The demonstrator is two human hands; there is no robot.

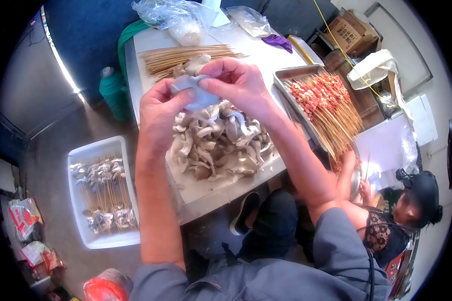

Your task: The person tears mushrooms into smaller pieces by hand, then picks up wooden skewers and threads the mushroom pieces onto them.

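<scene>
A pale grey oyster mushroom [200,95] is pinched between both of my hands above the table. My left hand [158,108] grips its left side, thumb on top. From the right, my right hand [238,85] holds the upper edge with thumb and bent fingers. Just below lies a heap of oyster mushrooms [221,148] on the metal table [196,193]. Beyond my hands, a bundle of bare bamboo skewers [160,59] lies crosswise. Another mushroom piece [196,64] shows over the skewers; whether it rests on them I cannot tell.
A metal tray [282,83] of skewered meat [321,98] stands at the right. Another person [384,220] works beside it. On the floor at left are a white tub [75,200] with mushroom skewers and a green thermos flask [113,95]. Plastic bags [181,20] lie at the table's back.
</scene>
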